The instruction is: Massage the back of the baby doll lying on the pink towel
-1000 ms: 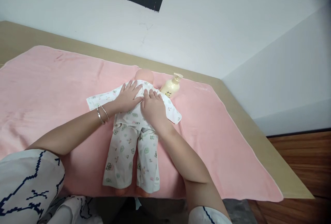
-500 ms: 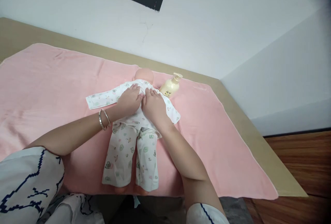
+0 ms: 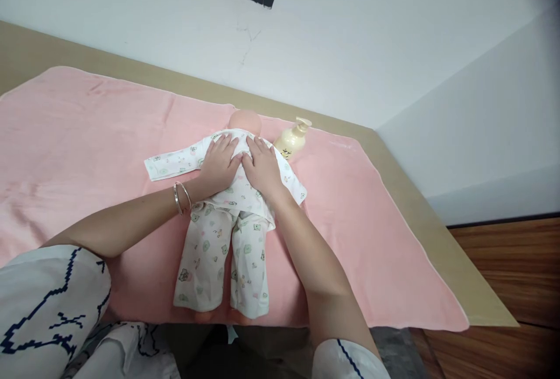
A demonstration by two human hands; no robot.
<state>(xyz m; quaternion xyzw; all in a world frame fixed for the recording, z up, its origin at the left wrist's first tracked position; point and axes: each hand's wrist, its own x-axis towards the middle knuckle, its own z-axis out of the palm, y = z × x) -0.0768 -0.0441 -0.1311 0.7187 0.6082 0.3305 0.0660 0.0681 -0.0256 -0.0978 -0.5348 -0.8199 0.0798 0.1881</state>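
Plain white walls are rising beyond the doll, a tan tabletop and plush pink blanket spreading beneath it. Clothed in thin printed pyjamas, it is lying lengthwise away from the person, directly under the left hand and right hand, which are resting equally near, flat on its torso, fingers slightly spread; a glossy, rounded pump bottle is sitting just beside the doll's shoulder.

Left fingers fanned out again after bunching, right fingers spread wider than before
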